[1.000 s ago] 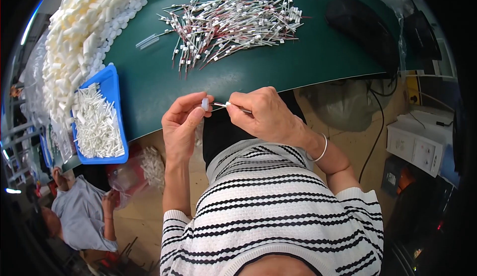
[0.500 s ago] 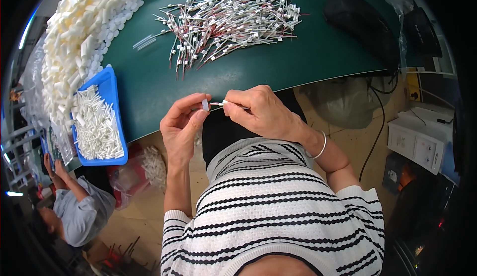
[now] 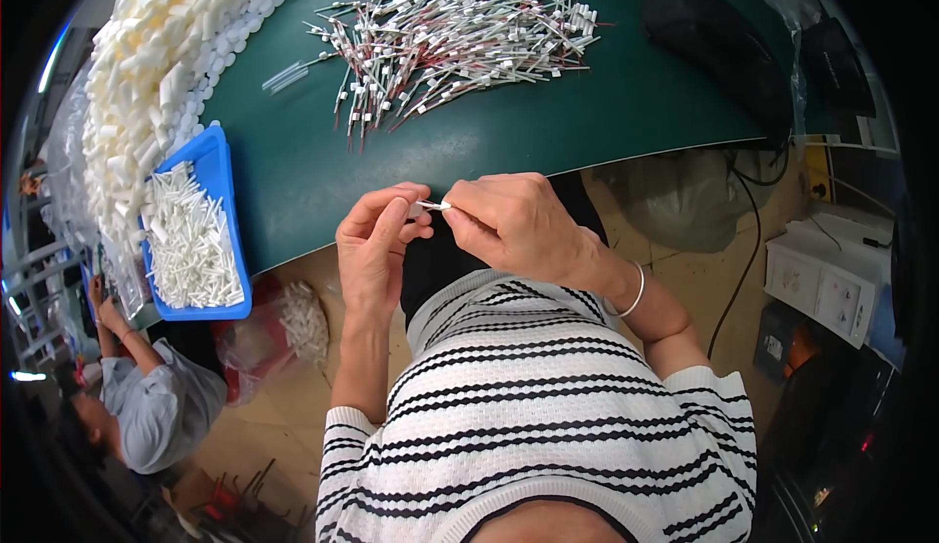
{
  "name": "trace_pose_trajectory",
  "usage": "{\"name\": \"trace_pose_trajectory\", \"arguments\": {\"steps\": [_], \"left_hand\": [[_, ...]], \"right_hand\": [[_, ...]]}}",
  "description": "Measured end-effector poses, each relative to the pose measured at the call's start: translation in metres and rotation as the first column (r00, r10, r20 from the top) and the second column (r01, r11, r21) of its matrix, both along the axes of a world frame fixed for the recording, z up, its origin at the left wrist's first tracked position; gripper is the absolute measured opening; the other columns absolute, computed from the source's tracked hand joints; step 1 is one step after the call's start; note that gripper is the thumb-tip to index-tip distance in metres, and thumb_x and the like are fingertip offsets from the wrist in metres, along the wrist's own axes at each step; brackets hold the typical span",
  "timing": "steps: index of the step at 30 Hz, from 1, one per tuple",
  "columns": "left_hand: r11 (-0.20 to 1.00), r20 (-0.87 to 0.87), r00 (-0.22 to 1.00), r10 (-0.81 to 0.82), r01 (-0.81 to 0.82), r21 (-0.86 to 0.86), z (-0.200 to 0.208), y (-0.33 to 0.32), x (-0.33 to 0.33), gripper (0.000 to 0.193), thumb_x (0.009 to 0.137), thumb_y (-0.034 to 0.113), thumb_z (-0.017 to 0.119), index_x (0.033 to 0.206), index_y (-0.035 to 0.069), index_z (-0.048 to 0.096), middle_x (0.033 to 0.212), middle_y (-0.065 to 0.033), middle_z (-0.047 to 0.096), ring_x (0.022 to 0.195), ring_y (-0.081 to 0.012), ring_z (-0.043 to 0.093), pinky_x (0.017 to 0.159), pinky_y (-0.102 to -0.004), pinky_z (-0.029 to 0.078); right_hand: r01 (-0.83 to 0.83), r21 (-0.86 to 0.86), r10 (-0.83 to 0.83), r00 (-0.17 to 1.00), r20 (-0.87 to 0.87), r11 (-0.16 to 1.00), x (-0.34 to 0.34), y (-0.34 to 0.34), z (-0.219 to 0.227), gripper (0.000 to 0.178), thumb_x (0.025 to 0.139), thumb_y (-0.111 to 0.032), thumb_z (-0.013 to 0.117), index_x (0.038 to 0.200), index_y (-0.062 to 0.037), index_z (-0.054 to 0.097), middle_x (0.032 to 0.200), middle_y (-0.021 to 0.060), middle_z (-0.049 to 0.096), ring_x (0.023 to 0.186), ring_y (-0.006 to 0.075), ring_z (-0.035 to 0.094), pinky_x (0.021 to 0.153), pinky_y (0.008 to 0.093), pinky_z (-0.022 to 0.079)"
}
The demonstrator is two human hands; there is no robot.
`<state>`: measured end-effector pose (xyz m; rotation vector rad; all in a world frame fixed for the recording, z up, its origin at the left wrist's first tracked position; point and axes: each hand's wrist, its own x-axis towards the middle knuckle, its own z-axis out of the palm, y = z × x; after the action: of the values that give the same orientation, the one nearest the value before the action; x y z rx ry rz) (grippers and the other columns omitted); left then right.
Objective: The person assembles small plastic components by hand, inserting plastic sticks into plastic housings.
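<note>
Just past the table's near edge, my two hands face each other over my lap. My left hand (image 3: 374,245) pinches a small white plastic piece (image 3: 416,210), mostly covered by the fingers. My right hand (image 3: 518,225) is closed on a thin pale stick-like part with a small white block (image 3: 446,205); its thin end (image 3: 431,205) points at the white piece and meets or nearly meets it. Whether the end is inside the piece, I cannot tell. Farther back on the table lies a pile of similar thin sticks (image 3: 469,44) with white blocks and reddish ends.
At the left, a blue tray (image 3: 240,249) holds many short white tubes (image 3: 196,249). Behind it rises a heap of white cylinders (image 3: 147,64). Clear tubes (image 3: 286,76) lie near the stick pile. A black object (image 3: 709,49) sits back right. Another person (image 3: 161,406) works at far left.
My left hand has shifted right and turned inward, so its fingers now cover most of the white piece. The gap to my right hand has narrowed. My right hand moved slightly right.
</note>
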<state>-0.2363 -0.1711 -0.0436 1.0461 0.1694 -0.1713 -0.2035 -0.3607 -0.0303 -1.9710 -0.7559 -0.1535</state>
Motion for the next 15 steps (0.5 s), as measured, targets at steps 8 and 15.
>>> {"name": "trace_pose_trajectory", "arguments": {"steps": [8,15], "left_hand": [[0.999,0.015,1.000,0.013,-0.013,0.036,0.003,-0.005,-0.002,0.020,0.091,0.001,0.058,0.110,-0.003,0.064,0.109,-0.0161,0.065,0.085,-0.0161,0.066,0.075,-0.0277,0.058],[0.972,-0.113,0.994,0.007,-0.033,-0.232,0.002,0.008,0.003,0.017,0.094,0.010,0.057,0.104,-0.001,0.064,0.106,-0.0172,0.064,0.078,-0.0170,0.065,0.069,-0.0267,0.059]], "right_hand": [[0.024,-0.006,-0.023,0.998,0.057,1.000,-0.003,0.004,0.002,0.010,0.076,-0.002,0.063,0.072,-0.0026,0.055,0.059,0.0103,0.052,0.051,0.0267,0.054,0.048,0.0376,0.042],[0.020,-0.006,-0.019,0.988,0.155,1.000,-0.007,0.003,0.001,0.010,0.074,0.000,0.063,0.070,-0.0025,0.054,0.056,0.0085,0.048,0.048,0.0244,0.052,0.045,0.0362,0.040]]}}
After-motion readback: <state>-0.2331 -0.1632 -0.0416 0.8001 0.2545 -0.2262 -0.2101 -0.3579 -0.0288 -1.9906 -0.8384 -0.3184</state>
